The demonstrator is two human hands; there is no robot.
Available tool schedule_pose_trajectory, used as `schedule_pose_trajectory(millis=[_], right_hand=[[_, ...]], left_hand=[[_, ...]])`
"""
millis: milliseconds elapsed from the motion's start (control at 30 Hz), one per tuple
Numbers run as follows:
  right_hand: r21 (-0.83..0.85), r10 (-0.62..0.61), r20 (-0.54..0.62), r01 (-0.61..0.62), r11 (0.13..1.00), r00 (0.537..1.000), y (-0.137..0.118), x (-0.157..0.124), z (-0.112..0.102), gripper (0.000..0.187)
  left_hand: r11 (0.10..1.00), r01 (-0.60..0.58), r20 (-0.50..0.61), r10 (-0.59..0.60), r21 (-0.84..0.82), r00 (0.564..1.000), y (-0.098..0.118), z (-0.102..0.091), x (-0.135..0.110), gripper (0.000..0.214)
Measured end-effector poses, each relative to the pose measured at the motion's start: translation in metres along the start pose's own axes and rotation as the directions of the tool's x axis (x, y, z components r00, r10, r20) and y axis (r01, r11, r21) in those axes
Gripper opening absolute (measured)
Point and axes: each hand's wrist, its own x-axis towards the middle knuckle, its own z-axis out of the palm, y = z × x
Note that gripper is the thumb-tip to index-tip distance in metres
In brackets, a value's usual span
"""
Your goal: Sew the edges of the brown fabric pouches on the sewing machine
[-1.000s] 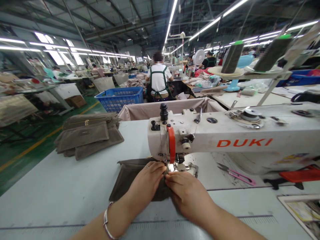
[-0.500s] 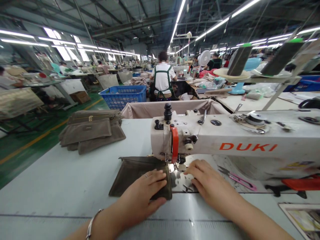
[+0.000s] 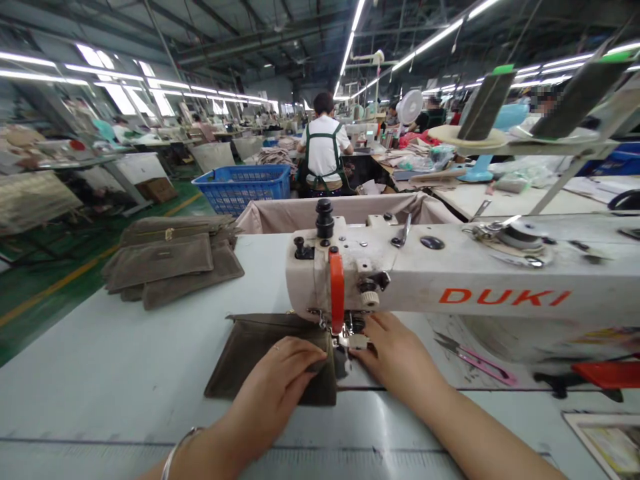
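A dark olive fabric piece [image 3: 250,353] lies flat on the pale table under the head of a white DUKI sewing machine [image 3: 450,273]. My left hand [image 3: 277,377] rests on the fabric's right part, fingers stretched out flat and pressing it down beside the needle. My right hand [image 3: 393,350] reaches in from the right to the presser foot [image 3: 350,339], fingertips touching the metal there; I cannot see whether it holds anything.
A stack of olive pouches [image 3: 170,263] lies at the table's far left. Pink-handled thread snips [image 3: 475,360] lie under the machine arm. A fabric bin [image 3: 295,217] and blue basket [image 3: 243,187] stand behind. A person in a green apron [image 3: 324,150] works ahead.
Both hands were pinched together at the needle. My left hand then flattened on the fabric; my right hand drew away to the right and has now returned to the presser foot.
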Motion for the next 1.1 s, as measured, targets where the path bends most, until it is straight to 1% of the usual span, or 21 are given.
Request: schedule_pose_trajectory(millis=[33, 67, 100, 133, 167, 200, 300, 400, 500, 800, 867, 933, 1000, 1100], right_hand=[[0.019, -0.064, 0.015, 0.063, 0.998, 0.998, -0.005, -0.002, 0.003, 0.012], [0.056, -0.148, 0.046, 0.145, 0.988, 0.988, -0.010, -0.006, 0.005, 0.015], [0.098, -0.237, 0.081, 0.229, 0.968, 0.968, -0.016, -0.010, 0.005, 0.019], [0.142, -0.315, 0.113, 0.299, 0.944, 0.942, -0.021, -0.014, 0.004, 0.022], [0.177, -0.366, 0.135, 0.341, 0.923, 0.921, -0.026, -0.018, 0.003, 0.025], [0.196, -0.389, 0.150, 0.358, 0.913, 0.909, -0.030, -0.021, 0.002, 0.025], [0.198, -0.393, 0.147, 0.362, 0.911, 0.908, -0.035, -0.024, 0.002, 0.020], [0.184, -0.404, 0.127, 0.378, 0.907, 0.906, -0.036, -0.022, 0.006, 0.017], [0.176, -0.404, 0.093, 0.384, 0.906, 0.910, -0.036, -0.022, 0.009, 0.018], [0.137, -0.346, 0.093, 0.333, 0.933, 0.934, -0.034, -0.020, 0.018, 0.022], [0.152, -0.347, 0.078, 0.333, 0.931, 0.935, -0.032, -0.019, 0.016, 0.024], [0.195, -0.373, 0.079, 0.353, 0.915, 0.924, -0.029, -0.019, 0.010, 0.028], [0.242, -0.399, 0.086, 0.369, 0.897, 0.913, -0.025, -0.019, 0.002, 0.028], [0.260, -0.376, 0.092, 0.342, 0.903, 0.922, -0.019, -0.021, -0.007, 0.022]], left_hand=[[1.000, -0.008, -0.019, 0.007, -0.014, 1.000, -0.002, 0.000, 0.000, 0.031], [0.999, -0.039, -0.023, 0.039, -0.001, 0.999, -0.002, 0.000, 0.000, 0.032], [0.995, -0.094, -0.010, 0.094, 0.033, 0.995, -0.002, 0.001, 0.000, 0.034], [0.985, -0.152, 0.021, 0.151, 0.081, 0.988, -0.002, 0.002, 0.000, 0.036], [0.970, -0.202, 0.064, 0.194, 0.134, 0.979, -0.001, 0.004, 0.000, 0.038], [0.954, -0.236, 0.110, 0.219, 0.187, 0.970, 0.001, 0.006, 0.001, 0.039], [0.914, -0.275, 0.228, 0.211, 0.300, 0.951, 0.002, 0.010, 0.002, 0.043], [0.899, -0.297, 0.263, 0.217, 0.322, 0.940, -0.001, 0.010, 0.004, 0.045], [0.899, -0.316, 0.261, 0.240, 0.304, 0.935, -0.006, 0.008, 0.007, 0.042], [0.929, -0.293, 0.281, 0.225, 0.227, 0.933, -0.011, 0.002, 0.021, 0.034], [0.923, -0.289, 0.276, 0.217, 0.254, 0.936, -0.011, 0.002, 0.019, 0.036], [0.920, -0.289, 0.248, 0.225, 0.263, 0.942, -0.010, 0.002, 0.014, 0.035], [0.917, -0.313, 0.207, 0.266, 0.246, 0.941, -0.009, 0.002, 0.009, 0.030], [0.905, -0.365, 0.160, 0.336, 0.220, 0.928, -0.008, -0.001, 0.004, 0.023]])
